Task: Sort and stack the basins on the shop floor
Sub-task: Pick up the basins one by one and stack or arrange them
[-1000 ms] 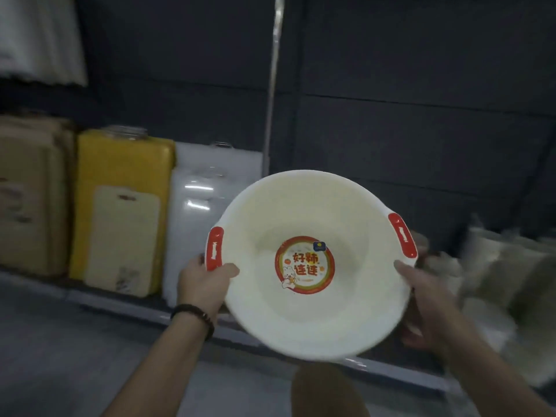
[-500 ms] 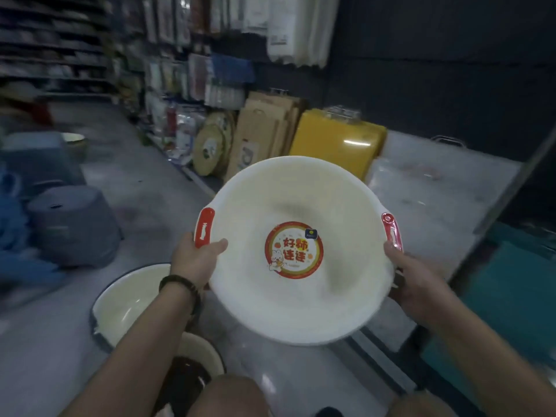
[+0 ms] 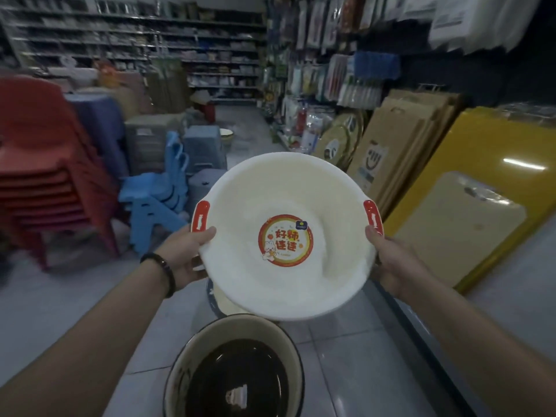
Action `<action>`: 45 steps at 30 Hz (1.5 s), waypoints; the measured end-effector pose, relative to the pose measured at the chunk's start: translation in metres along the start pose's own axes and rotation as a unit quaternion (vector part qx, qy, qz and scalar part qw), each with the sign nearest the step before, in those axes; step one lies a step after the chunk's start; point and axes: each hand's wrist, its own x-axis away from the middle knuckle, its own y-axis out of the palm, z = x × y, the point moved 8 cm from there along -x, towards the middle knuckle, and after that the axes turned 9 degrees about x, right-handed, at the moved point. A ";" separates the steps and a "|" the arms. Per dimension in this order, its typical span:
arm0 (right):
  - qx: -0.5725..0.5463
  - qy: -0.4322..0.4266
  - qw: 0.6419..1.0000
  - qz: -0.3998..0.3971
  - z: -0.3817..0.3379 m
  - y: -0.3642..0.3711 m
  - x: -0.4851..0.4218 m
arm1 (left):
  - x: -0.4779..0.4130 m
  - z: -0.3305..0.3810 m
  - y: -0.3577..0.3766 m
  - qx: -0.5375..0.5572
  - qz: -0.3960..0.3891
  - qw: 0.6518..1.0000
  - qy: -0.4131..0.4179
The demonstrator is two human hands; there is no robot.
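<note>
Held basin: one white basin (image 3: 284,203), tilted with its inside toward the camera, held in the air over the tiled floor (image 3: 346,371).
Handles: two red handles (image 3: 200,216), one on each side of the rim.
Sticker: one round label (image 3: 285,237) at the basin's centre.
Left hand (image 3: 186,254): grips the rim just below the left handle, thumb inside.
Right hand (image 3: 394,263): grips the rim below the right handle.
Floor basins: two; one dark-lined basin (image 3: 234,371) below, and one pale basin (image 3: 217,299), mostly hidden.

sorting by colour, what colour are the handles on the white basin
Red, on both handles of the white basin; clearest in the head view.
</note>
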 end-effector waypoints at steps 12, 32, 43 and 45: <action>0.094 0.032 0.993 -0.071 0.140 0.150 -0.253 | -0.235 -0.116 -0.071 -0.025 0.137 0.986 -0.089; 0.350 0.223 0.901 -0.123 0.275 0.209 -0.367 | -0.343 -0.220 -0.113 -0.204 0.155 0.932 -0.258; 0.234 0.344 0.895 -0.161 0.332 0.217 -0.405 | -0.356 -0.271 -0.113 -0.037 0.252 0.922 -0.293; 0.225 0.355 0.891 -0.173 0.335 0.218 -0.410 | -0.358 -0.273 -0.109 -0.004 0.250 0.918 -0.308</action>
